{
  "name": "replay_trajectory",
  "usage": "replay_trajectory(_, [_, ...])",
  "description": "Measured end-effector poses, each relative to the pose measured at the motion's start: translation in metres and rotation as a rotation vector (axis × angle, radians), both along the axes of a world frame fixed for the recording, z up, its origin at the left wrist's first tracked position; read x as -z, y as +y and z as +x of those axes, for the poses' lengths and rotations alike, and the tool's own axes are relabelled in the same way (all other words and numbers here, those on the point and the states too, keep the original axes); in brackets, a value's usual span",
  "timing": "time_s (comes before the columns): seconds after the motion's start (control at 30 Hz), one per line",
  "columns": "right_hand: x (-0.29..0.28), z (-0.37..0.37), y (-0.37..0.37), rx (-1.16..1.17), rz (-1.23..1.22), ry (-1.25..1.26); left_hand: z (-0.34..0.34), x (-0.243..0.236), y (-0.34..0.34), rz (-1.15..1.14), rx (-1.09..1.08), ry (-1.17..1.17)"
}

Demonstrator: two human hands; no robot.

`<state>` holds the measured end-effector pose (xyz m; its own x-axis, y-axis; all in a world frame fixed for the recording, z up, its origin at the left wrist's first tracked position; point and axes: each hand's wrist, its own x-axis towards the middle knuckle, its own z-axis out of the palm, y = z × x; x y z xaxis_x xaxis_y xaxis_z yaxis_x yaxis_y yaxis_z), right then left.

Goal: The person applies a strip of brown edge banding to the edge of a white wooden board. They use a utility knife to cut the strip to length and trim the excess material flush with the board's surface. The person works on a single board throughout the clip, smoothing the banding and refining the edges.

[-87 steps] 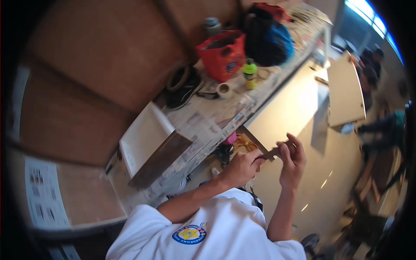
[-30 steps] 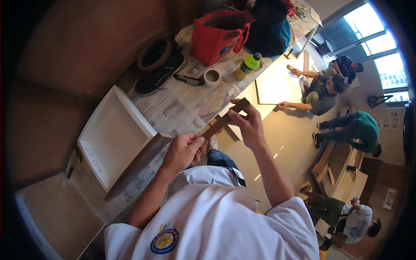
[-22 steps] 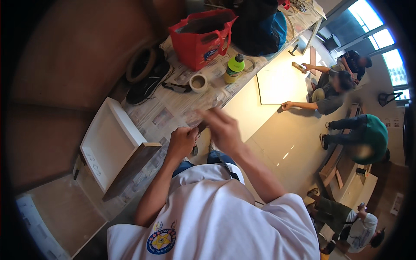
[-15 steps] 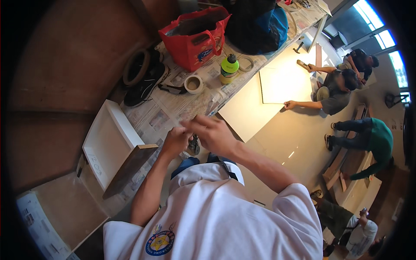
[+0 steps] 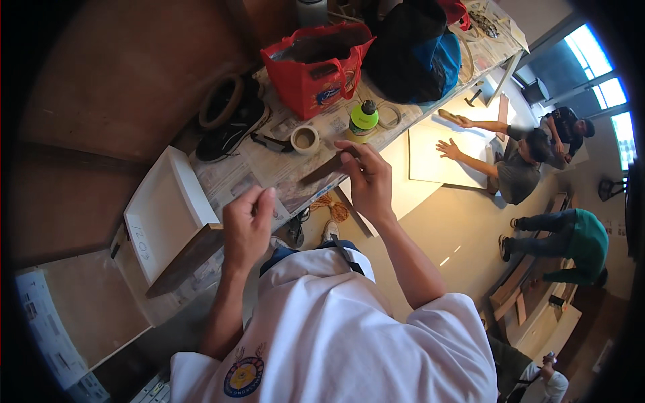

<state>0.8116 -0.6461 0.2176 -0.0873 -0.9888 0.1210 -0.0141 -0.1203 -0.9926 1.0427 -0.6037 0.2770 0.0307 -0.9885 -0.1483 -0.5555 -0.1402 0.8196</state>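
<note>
My right hand point(image 5: 368, 178) pinches a thin, dark brown strip point(image 5: 324, 169) between thumb and fingers. The strip slants down toward my left, above the newspaper-covered table. Apart from it, my left hand point(image 5: 247, 218) is closed with the thumb on top; whatever its fingers may hold is hidden. Left of that hand lies a white drawer point(image 5: 168, 208) with a brown front panel point(image 5: 185, 262). Just beyond my hands are a roll of tape point(image 5: 305, 140) and a green-yellow bottle point(image 5: 363, 121) with a black cap.
On the table point(image 5: 245, 171) stand a red bag point(image 5: 312, 84), a black-and-blue bag point(image 5: 416, 60) and black shoes point(image 5: 232, 134). A coil of orange cord point(image 5: 334, 209) lies on the floor. At right, one person works over a pale board point(image 5: 443, 158); another in green point(image 5: 588, 245) bends over wood.
My hands were together and have parted; the brown strip now shows in my right hand. The co-worker at the board has spread one hand flat on it and moved the other.
</note>
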Motion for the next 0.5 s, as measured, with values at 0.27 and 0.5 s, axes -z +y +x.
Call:
replay_trajectory(0.27, [-0.018,0.012,0.002,-0.244,0.373,-0.619,0.008,-0.030,-0.003,0.322,0.334,0.033])
replay_trajectory(0.5, [-0.017,0.009,-0.001,-0.076,-0.355,0.371,0.004,-0.031,-0.004,-0.462,0.244,-0.420])
